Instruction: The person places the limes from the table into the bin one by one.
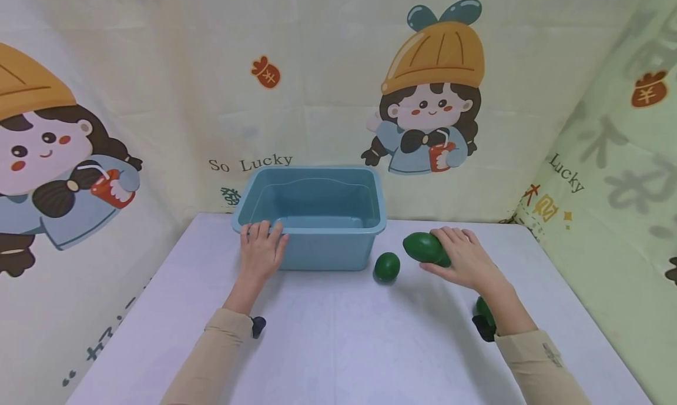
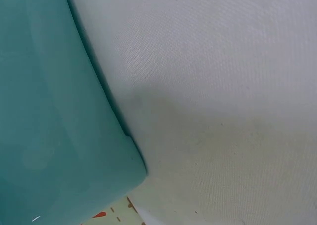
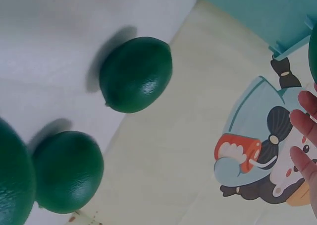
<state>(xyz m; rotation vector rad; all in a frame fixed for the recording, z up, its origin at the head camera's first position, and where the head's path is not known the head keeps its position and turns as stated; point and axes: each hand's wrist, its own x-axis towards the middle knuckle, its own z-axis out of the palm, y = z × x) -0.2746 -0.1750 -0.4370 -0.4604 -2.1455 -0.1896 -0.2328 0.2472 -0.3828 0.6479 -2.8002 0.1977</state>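
A light blue plastic bin [image 1: 322,251] stands at the back of the table. My left hand [image 1: 260,251] holds its front rim near the left corner, fingers over the edge; the left wrist view shows only the bin's outer wall [image 2: 59,111], no hand. My right hand [image 1: 462,258] grips a green lime [image 1: 423,247] in the air, right of the bin. Another lime [image 1: 387,268] lies by the bin's right front corner. Behind the right wrist, a further lime [image 1: 483,308] is partly hidden. Several limes [image 3: 136,75] appear in the right wrist view, the held one cut off at its edge.
A white cloth covers the table [image 1: 328,334]. Printed fabric walls [image 1: 317,117] with cartoon figures stand behind and at both sides. The bin sits close to the back wall. A small dark device [image 1: 258,327] is on the left wrist, another [image 1: 483,328] on the right.
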